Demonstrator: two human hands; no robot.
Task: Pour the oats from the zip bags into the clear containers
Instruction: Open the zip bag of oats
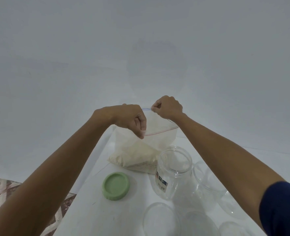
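zip bag of oats stands on the white tabletop toward its far end, its bottom resting on the surface and its mouth pulled open above. i see my left hand reaching in from the left with the wrist bent down, fingers curled, pinching the near lip of the bag at the red seal line. my right hand is up at the far lip, knuckles toward me, fingers curled and pinching the blue seal line. both forearms stretch out long and nearly straight from the lower corners of my view, and a dark blue sleeve shows on the right arm.

the oats sit heaped in the lower part of the bag, pale and powdery, spread wider toward the left; the upper half of the bag is slack clear film.

just beside the bag, on its near right, stands a clear plastic jar with a small label on its side, mouth open; i cannot tell if there is anything in it beyond a faint dusting. a green lid lies on the tabletop to the left of that jar, apart from it. more clear containers crowd the tabletop's near right part, partly hidden under my right arm, and i see nothing in them.
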